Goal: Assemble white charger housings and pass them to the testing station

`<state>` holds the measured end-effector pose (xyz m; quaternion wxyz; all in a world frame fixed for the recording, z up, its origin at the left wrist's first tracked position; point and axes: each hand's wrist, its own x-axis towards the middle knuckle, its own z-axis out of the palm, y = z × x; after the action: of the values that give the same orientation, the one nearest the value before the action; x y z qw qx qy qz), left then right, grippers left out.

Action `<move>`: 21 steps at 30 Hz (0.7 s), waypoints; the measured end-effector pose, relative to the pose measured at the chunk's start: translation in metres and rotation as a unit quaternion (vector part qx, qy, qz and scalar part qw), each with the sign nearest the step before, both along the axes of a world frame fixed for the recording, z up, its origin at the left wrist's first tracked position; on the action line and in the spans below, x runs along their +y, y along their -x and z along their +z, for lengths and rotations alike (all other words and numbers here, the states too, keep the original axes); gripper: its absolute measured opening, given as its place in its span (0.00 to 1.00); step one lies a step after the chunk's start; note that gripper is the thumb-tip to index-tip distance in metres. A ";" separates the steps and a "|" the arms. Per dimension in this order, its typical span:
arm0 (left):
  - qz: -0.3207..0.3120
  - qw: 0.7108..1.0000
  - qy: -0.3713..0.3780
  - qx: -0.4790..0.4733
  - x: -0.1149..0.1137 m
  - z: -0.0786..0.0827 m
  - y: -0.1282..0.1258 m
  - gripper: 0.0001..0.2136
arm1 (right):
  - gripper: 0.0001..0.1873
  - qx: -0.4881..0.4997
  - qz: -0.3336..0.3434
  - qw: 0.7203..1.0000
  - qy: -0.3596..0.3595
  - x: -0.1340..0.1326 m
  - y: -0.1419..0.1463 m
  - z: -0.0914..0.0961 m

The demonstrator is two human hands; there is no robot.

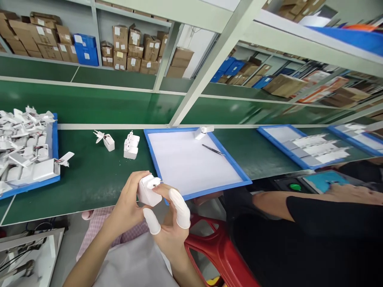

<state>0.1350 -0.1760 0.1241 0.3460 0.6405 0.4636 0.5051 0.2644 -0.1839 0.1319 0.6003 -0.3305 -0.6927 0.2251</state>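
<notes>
In the head view, a white power adapter [147, 194] is held up over the near edge of the green bench. My left hand [127, 207] grips its side between thumb and fingers. White finger cots cover the thumb and a finger of my right hand [171, 235], which is closed at the adapter's right side, its fingers by the small white plug piece [154, 182] on top. Beyond my hands stand two groups of white adapter parts, one with plug pins [108, 142] and one stacked [131, 146].
A blue-rimmed tray [191, 159] holds one white adapter [201, 132] and black tweezers [213, 150]. At left, another tray [55, 137] is heaped with white adapter parts. More trays [281, 139] lie to the right. A co-worker's arm [275, 203] and a red stool [218, 251] are close on my right.
</notes>
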 end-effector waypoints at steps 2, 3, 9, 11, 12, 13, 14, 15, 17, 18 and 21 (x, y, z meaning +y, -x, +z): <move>0.007 0.999 -0.040 0.030 0.004 -0.003 -0.002 0.29 | 0.35 -0.007 -0.021 1.000 0.001 0.002 0.000 -0.003; 0.013 0.997 -0.059 0.045 0.006 -0.005 -0.003 0.28 | 0.35 -0.006 -0.035 0.999 0.003 0.004 0.001 -0.006; 0.091 0.986 -0.091 0.109 0.015 -0.026 -0.004 0.23 | 0.36 -0.029 -0.085 0.996 -0.005 0.020 0.016 -0.033; 0.109 0.982 -0.090 0.127 0.019 -0.032 -0.005 0.22 | 0.36 -0.041 -0.099 0.994 -0.021 0.024 0.021 -0.041; 0.117 0.981 -0.083 0.134 0.021 -0.035 -0.006 0.22 | 0.34 -0.042 -0.098 0.994 -0.016 0.026 0.021 -0.044; 0.120 0.980 -0.071 0.143 0.023 -0.036 -0.008 0.22 | 0.32 -0.041 -0.090 0.995 -0.001 0.030 0.018 -0.047; 0.118 0.980 -0.055 0.153 0.026 -0.037 -0.009 0.23 | 0.29 -0.040 -0.079 0.996 0.017 0.036 0.012 -0.050; 0.107 0.980 -0.034 0.165 0.028 -0.037 -0.009 0.24 | 0.26 -0.042 -0.074 0.996 0.032 0.046 0.002 -0.052; 0.076 0.979 0.009 0.189 0.031 -0.039 -0.007 0.26 | 0.20 -0.073 -0.105 0.991 0.050 0.077 -0.032 -0.052; 0.064 0.978 0.027 0.197 0.031 -0.042 -0.003 0.25 | 0.17 -0.099 -0.150 0.982 0.055 0.099 -0.057 -0.051; 0.083 0.972 0.072 0.206 0.022 -0.059 0.018 0.23 | 0.23 -0.152 -0.303 0.935 0.102 0.179 -0.152 -0.035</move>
<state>0.1168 -0.1540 0.0648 0.2451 0.6632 0.6121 0.3542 0.4163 -0.0048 0.0966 0.4905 -0.6146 -0.6159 0.0487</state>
